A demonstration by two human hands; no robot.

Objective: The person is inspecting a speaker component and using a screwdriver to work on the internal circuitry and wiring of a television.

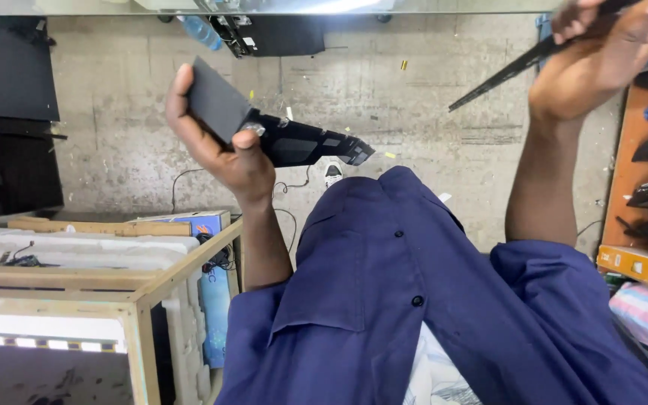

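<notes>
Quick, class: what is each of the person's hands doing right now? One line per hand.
Left hand: closed on a black flat angular part.
Right hand: closed on a thin dark strip.

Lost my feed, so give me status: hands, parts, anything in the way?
Left hand gripping black angular part. Right hand gripping thin black strip. Hands apart. Nothing between them.

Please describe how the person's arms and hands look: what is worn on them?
Both hands, left hand and right hand, are bare, without gloves. The forearms are bare too. Short sleeves of a dark blue buttoned shirt end near the elbows. No watch or rings are visible.
</notes>
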